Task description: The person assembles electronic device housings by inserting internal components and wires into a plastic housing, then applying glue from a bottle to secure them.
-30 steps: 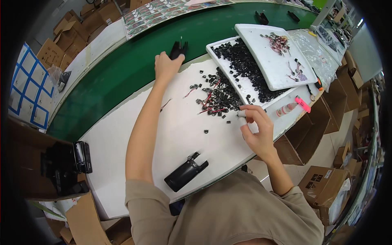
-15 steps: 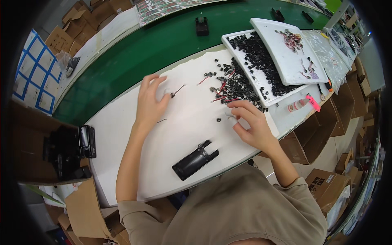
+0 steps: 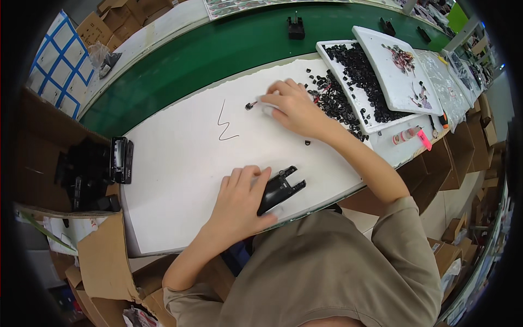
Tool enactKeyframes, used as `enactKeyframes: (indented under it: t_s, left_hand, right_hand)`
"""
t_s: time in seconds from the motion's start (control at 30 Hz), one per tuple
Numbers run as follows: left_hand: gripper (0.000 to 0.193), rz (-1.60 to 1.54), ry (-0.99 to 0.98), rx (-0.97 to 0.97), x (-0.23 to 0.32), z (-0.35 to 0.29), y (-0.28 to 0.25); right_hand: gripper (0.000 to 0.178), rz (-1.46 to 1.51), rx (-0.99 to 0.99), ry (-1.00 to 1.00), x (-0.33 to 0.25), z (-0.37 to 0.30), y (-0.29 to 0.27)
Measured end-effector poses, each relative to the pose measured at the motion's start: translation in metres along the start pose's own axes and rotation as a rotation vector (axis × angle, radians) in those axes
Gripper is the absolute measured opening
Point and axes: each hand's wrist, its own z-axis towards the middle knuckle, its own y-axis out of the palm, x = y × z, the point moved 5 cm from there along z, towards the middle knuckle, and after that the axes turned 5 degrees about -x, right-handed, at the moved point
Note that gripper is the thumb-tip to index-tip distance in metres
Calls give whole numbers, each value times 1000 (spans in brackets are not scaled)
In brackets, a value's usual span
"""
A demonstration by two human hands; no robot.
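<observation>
My left hand (image 3: 239, 196) lies around the left end of a black plastic housing (image 3: 279, 191) with a forked end, thumb at its near edge and fingers along its far side. Over the white sheet (image 3: 180, 163), my right hand (image 3: 294, 109) has its fingers bent, slightly blurred, the tips at the wire end of a small black part with red wires (image 3: 250, 106). Pale covers sit on some of its fingertips. Left of that part runs a thin dark zigzag line (image 3: 220, 124); whether wire or drawn mark, I cannot tell.
Loose small black parts (image 3: 338, 103) heap beside my right hand. Behind them stand a white foam tray (image 3: 357, 117) of similar parts and another tray (image 3: 392, 71) with wired bits. A small bottle (image 3: 406, 135) is at right; a cardboard box (image 3: 38, 158) holds black housings at left.
My left hand has come from the far part of the sheet to the housing. My right hand has moved left and away from me, to the wired part. The view has shifted slightly.
</observation>
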Motion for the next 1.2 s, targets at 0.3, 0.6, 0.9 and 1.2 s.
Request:
enactKeyframes:
  t_s: [0.3, 0.6, 0.9, 1.2]
  left_hand:
    - [58, 150, -262, 269, -48, 10, -10]
    - [64, 83, -92, 336, -48, 41, 3]
    - [63, 157, -10, 444, -43, 39, 13]
    - [66, 154, 9, 431, -39, 38, 14]
  right_hand:
    - [22, -108, 82, 3, -3, 13, 1]
    - [15, 21, -210, 202, -22, -73, -38]
    - [15, 82, -236, 342, -21, -64, -34]
    - [23, -67, -117, 71, -44, -53, -11]
